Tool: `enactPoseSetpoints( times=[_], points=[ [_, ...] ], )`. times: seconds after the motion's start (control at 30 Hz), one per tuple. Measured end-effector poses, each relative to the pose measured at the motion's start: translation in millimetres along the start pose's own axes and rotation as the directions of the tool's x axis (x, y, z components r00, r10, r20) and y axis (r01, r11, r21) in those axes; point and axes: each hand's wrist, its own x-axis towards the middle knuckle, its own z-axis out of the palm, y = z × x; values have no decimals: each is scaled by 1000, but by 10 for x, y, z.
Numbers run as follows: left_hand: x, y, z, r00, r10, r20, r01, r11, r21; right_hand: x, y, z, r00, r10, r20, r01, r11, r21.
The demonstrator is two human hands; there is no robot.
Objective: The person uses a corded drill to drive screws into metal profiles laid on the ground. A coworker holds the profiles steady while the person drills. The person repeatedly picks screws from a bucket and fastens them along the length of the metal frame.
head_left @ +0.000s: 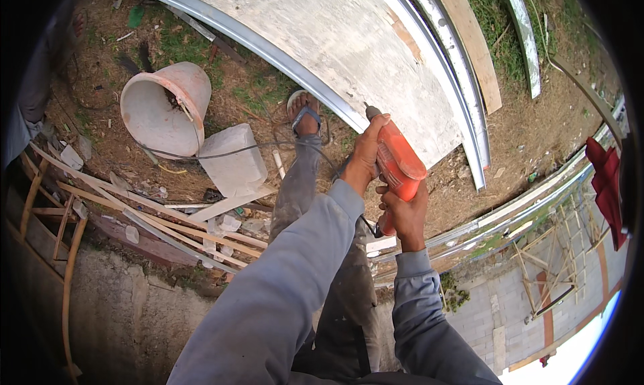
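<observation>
An orange-red corded power drill (401,162) is held in both hands over the near edge of a wide, pale, weathered board (315,36). My left hand (364,151) wraps round its front end, just behind the dark chuck. Round the rear handle, my right hand (406,210) is closed. The chuck points away from me, close to the grey metal channel (288,68) along the board's left edge. Whether a bit touches anything, I cannot tell. A black cable (268,144) runs leftward from near the drill.
A dirty white bucket (157,116) lies tipped on the ground, beside a pale block (235,160). Wooden strips (168,217) and rubble lie at lower left. My sandalled foot (306,113) stands by the channel. More metal channels (463,69) and a plank (469,36) lie at right. A red cloth (606,177) hangs far right.
</observation>
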Motion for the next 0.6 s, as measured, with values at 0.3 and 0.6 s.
enactPoseSetpoints(
  times=[0.3,0.6],
  points=[
    [18,1,8,1000,3,-19,-3,1000,14,31,63,30,1000,-7,-24,7,1000,-22],
    [11,68,23,1000,-6,18,6,1000,-5,39,-86,31,1000,-4,-6,4,992,-130]
  ],
)
